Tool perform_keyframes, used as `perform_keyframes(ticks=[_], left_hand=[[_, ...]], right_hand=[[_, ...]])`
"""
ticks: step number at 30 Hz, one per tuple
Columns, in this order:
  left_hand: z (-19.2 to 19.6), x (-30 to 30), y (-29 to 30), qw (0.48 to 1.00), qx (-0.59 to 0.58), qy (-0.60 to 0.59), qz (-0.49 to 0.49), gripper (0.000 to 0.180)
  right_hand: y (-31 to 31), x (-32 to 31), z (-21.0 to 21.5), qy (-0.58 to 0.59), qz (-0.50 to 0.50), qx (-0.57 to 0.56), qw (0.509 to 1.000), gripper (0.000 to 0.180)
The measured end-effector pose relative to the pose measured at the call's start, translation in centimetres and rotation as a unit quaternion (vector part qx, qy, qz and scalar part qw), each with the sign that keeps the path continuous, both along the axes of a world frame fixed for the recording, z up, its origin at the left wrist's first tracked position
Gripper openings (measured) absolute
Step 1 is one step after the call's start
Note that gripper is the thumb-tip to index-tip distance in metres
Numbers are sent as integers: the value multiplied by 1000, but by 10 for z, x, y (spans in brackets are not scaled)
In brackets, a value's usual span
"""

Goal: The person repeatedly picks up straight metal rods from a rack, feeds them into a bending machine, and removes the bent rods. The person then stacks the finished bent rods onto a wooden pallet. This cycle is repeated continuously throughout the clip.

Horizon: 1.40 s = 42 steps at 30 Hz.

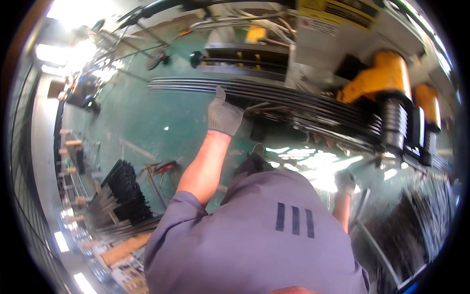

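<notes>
A bundle of long, dark metal bars (274,93) stretches from the left, in front of me, to the machine on the right. My left hand (224,115), in a grey knitted glove, holds the bars near their left end. Its thumb lies up against them and its fingers are hidden on the underside. Low on the right, beside my body, is my right hand (345,183), also gloved. It is small and blurred against bright glare on the floor, so its fingers cannot be made out.
A machine with orange-yellow cylinders (391,73) stands at the right. Dark bar stacks rise at the lower left (125,196) and lower right (411,220). A red-topped stand (164,168) is left of me. Green floor (147,122) shows between.
</notes>
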<state>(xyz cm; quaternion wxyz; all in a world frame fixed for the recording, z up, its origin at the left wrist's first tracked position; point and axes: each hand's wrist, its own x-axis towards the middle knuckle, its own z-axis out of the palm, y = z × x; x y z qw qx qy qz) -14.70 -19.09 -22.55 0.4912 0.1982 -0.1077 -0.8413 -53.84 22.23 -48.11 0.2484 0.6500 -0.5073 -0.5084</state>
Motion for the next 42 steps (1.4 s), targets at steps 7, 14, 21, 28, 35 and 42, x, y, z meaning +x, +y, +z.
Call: perform_keyframes(ticks=[7, 14, 21, 28, 35, 42], left_hand=[[-13, 191, -130, 972, -15, -116, 202, 64], [-4, 326, -230, 921, 6, -309, 239, 74], [1, 303, -233, 934, -120, -337, -24, 80], [10, 313, -237, 919, -147, -357, -78, 85], [0, 311, -259, 911, -136, -360, -147, 79], [14, 297, -249, 918, -143, -323, -179, 73]], right_hand=[[104, -8, -109, -529, -567, -220, 592, 18], [132, 87, -172, -736, -487, -417, 215, 21], [55, 177, -94, -679, -599, -300, 300, 16], [-12, 187, -22, -475, -631, -125, 601, 25], [-22, 199, 23, -443, -676, -188, 558, 28], [-34, 245, 76, -582, -661, -472, 28, 35]])
